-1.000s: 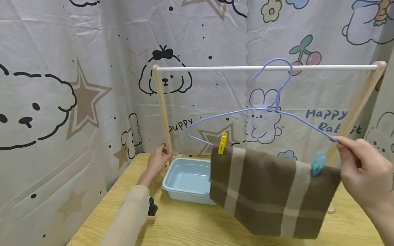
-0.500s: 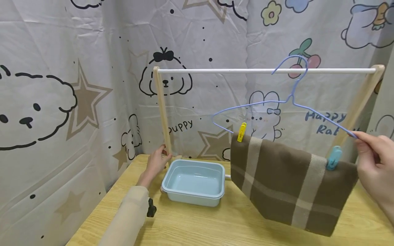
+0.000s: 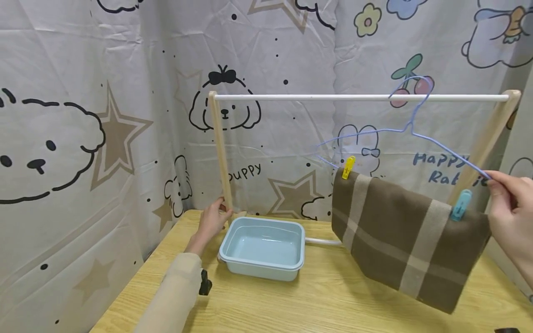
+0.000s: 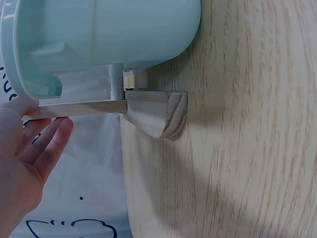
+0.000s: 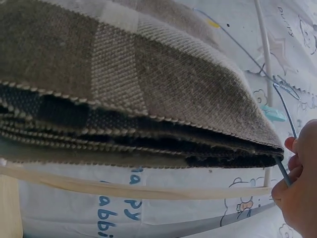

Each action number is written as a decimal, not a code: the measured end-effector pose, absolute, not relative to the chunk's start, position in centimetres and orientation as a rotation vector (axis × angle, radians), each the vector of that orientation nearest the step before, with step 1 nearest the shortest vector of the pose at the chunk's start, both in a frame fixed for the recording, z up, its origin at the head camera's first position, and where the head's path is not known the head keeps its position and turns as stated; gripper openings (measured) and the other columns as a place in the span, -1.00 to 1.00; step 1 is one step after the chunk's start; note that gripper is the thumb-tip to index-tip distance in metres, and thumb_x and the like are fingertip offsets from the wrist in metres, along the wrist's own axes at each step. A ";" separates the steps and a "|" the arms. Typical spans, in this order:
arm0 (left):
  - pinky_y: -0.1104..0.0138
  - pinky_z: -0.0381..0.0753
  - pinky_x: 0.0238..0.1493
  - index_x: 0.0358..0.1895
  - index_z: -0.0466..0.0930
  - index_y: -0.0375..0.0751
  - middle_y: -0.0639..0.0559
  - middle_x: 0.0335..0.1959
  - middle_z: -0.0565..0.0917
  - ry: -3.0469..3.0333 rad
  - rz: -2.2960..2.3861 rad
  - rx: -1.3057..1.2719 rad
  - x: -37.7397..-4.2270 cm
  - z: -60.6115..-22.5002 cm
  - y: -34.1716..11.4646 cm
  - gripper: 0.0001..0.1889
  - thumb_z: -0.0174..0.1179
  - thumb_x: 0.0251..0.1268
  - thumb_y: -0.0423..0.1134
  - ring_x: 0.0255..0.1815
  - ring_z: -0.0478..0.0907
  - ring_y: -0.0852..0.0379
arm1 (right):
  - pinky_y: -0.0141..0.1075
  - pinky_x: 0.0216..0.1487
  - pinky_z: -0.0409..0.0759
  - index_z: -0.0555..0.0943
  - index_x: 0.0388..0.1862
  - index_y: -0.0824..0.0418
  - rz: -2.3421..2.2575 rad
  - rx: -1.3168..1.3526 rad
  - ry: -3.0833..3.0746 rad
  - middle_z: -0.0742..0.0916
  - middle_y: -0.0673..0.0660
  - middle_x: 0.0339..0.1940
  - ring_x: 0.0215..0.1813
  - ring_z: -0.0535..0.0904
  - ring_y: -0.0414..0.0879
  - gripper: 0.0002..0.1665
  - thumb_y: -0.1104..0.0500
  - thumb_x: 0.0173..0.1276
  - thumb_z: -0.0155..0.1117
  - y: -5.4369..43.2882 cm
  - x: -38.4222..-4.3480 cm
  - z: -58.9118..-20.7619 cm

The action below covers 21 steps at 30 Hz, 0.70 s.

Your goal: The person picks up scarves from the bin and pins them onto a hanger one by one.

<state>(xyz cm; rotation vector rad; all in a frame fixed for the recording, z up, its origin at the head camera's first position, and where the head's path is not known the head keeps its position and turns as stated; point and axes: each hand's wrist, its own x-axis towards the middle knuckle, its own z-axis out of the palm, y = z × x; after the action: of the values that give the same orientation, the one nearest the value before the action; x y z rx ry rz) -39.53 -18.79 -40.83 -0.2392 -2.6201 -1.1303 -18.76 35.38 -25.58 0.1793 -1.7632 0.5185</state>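
My left hand (image 3: 212, 221) grips the left wooden post (image 3: 220, 152) of a small drying rack, low down; the left wrist view shows the thumb and fingers on opposite sides of the post (image 4: 74, 108). My right hand (image 3: 510, 199) pinches the right end of a blue wire clothes hanger (image 3: 441, 144). From its lower bar hangs a folded brown plaid cloth (image 3: 395, 222), tilted down to the right. A yellow clothespin (image 3: 348, 167) and a teal clothespin (image 3: 461, 206) clip the cloth. The hanger's hook overlaps the rack's white rail (image 3: 312, 97) in the head view.
A light blue plastic basin (image 3: 262, 274) stands on the wooden table (image 3: 291, 305), right beside the left post. Behind it runs the rack's lower white bar (image 3: 322, 241). A printed curtain (image 3: 283, 55) closes off the back and sides.
My right hand has carried the hanger and cloth to the right, uncovering the basin and part of the lower bar. My left hand stays on the post.
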 end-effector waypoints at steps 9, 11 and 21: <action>0.38 0.63 -0.56 0.28 0.45 -0.22 -0.19 -0.10 0.67 -2.630 -1.101 -0.238 -39.6 -40.7 -18.4 -0.55 0.23 0.39 -0.20 -0.57 0.60 0.15 | -0.66 -0.36 0.04 0.64 -0.17 0.62 0.555 0.162 -1.766 0.30 -0.55 -0.47 -0.40 0.12 -0.58 -0.81 0.51 0.36 0.11 36.3 -19.1 -26.5; 0.38 0.63 -0.57 0.28 0.45 -0.22 -0.19 -0.11 0.67 -2.625 -1.094 -0.245 -39.7 -40.7 -18.3 -0.55 0.23 0.39 -0.20 -0.58 0.60 0.14 | -0.65 -0.36 0.04 0.64 -0.17 0.62 0.568 0.155 -1.758 0.31 -0.55 -0.48 -0.40 0.13 -0.58 -0.81 0.50 0.36 0.12 36.4 -19.1 -26.5; 0.37 0.65 -0.55 0.36 0.38 -0.27 -0.24 -0.04 0.66 -2.629 -1.122 -0.227 -39.5 -40.8 -18.7 -0.49 0.21 0.42 -0.19 -0.44 0.69 -0.07 | -0.69 -0.34 0.06 0.65 -0.18 0.60 0.542 0.162 -1.801 0.31 -0.60 -0.42 -0.40 0.14 -0.61 -0.82 0.53 0.31 0.15 36.1 -19.1 -26.3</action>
<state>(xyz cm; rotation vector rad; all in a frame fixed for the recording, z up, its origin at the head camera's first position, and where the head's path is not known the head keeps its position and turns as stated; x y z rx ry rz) -39.48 -18.68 -40.82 -0.2274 -2.6287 -1.1216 -19.14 36.11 -26.34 0.1621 -1.8006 0.5425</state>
